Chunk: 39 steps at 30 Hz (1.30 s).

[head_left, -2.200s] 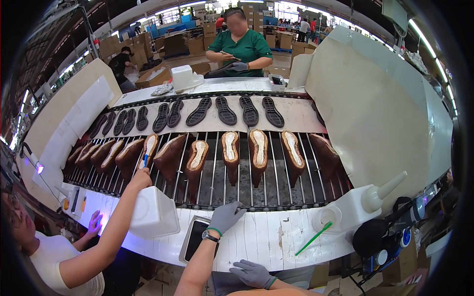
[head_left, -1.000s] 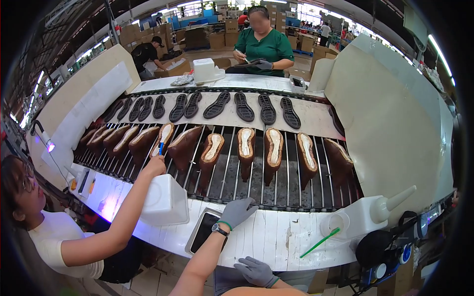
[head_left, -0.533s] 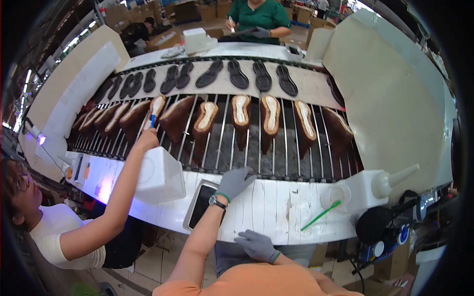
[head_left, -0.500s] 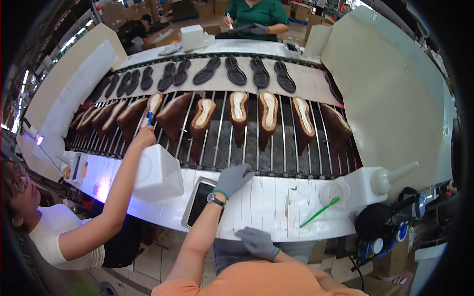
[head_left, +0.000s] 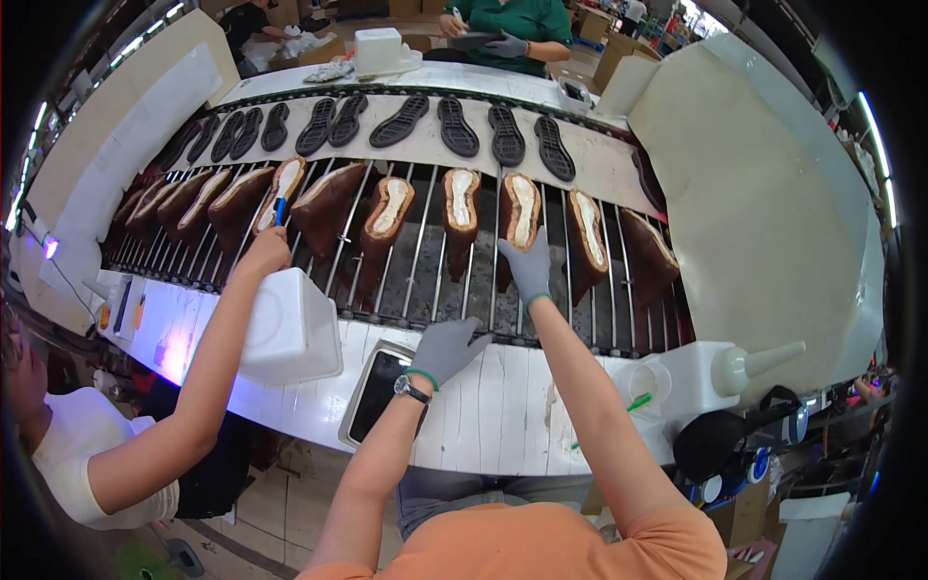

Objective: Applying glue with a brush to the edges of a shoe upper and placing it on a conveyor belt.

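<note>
My left hand (head_left: 448, 352), in a grey glove, rests on the white table's edge near a dark-screened tray-like object (head_left: 375, 401). Its fingers are apart with nothing in them. Reaching over the rods, my right hand (head_left: 529, 269), also grey-gloved, has thumb and fingers around the near end of a brown boot upper (head_left: 522, 211). That upper lies sole side up, its bottom pale with a whitish middle. Similar uppers flank it, one to the left (head_left: 461, 205) and one to the right (head_left: 587, 242). What the palm covers is hidden.
Black soles (head_left: 457, 128) line the beige strip behind the rods (head_left: 416, 261). At left, a co-worker's hand (head_left: 266, 251) holds a blue brush to an upper, beside a white container (head_left: 290, 329). A white nozzled bottle (head_left: 710, 372) and green brush (head_left: 639, 401) are at right.
My right hand has left the table's front edge and reached forward to the boot upper. My left hand stays on the table. The view has shifted slightly.
</note>
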Motion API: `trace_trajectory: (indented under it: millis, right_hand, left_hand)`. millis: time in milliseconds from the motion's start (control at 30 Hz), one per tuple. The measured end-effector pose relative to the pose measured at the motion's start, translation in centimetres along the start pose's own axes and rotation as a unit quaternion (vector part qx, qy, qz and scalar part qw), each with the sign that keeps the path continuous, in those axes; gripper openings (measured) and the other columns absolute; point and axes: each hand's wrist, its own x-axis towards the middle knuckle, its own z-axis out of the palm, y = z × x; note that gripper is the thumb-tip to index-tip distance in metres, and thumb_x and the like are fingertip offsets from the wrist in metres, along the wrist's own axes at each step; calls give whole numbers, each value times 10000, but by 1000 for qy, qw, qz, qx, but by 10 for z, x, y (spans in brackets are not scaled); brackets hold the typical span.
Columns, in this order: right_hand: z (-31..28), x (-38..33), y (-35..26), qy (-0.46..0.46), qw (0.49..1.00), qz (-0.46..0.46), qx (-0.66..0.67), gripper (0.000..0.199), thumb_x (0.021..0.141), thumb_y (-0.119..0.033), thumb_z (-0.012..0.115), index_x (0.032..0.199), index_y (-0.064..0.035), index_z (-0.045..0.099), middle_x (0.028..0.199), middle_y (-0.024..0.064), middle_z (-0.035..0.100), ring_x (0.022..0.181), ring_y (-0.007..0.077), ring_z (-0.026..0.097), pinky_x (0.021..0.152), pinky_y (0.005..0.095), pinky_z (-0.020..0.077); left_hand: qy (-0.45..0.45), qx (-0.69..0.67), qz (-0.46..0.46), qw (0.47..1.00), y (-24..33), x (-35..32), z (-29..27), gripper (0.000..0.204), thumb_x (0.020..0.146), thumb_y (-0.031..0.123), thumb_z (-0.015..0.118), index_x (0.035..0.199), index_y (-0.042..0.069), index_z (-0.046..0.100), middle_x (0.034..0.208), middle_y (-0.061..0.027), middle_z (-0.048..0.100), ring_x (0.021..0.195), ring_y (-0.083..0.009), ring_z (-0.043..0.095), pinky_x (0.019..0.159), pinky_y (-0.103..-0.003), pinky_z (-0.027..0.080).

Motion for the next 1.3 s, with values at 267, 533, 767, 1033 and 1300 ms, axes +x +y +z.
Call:
trace_trajectory:
  millis: [267,533,767,1033,1300]
  right_hand:
    - [27,49,13,-67,960,90,-257,1270,649,-482,829,1514,31,54,1285,394,504,1085,450,623,910,454,533]
    - [17,48,-34,-99,960,73,-252,1002,683,-462,779,1449,-32,296,1317,292,538,1174,438,572,984,486,475]
    - [-17,-21,-44,-31,974,41,-223,987,667,-327,796,1464,-108,257,1261,296,534,1079,437,612,901,491,515]
    - [-102,-59,-78,19,998,9,-57,907,686,-453,805,1403,-67,405,1301,213,581,1138,360,612,952,429,482]
    - [-201,-154,-76,-88,947,-28,307,742,730,-138,776,1382,12,458,1306,109,539,1204,186,515,1036,320,412]
  left_hand:
    - [-55,17,-32,998,-4,-4,3,349,933,427,564,1038,107,656,856,-175,698,823,-358,674,739,-458,524]
    - [-17,4,-13,1000,-20,1,-9,406,919,453,560,982,58,634,882,-181,693,845,-378,663,731,-478,511]
    - [-48,-6,-19,999,-3,4,0,406,927,442,573,1056,63,641,911,-181,700,872,-372,664,759,-470,515]
    - [28,-82,-117,989,-6,2,-5,710,900,525,606,1348,-18,511,1027,-288,662,975,-415,653,814,-453,516]
    - [-111,-770,-95,621,50,2,-12,590,936,326,650,1411,79,404,1354,-101,535,1235,-253,538,1101,-444,400]
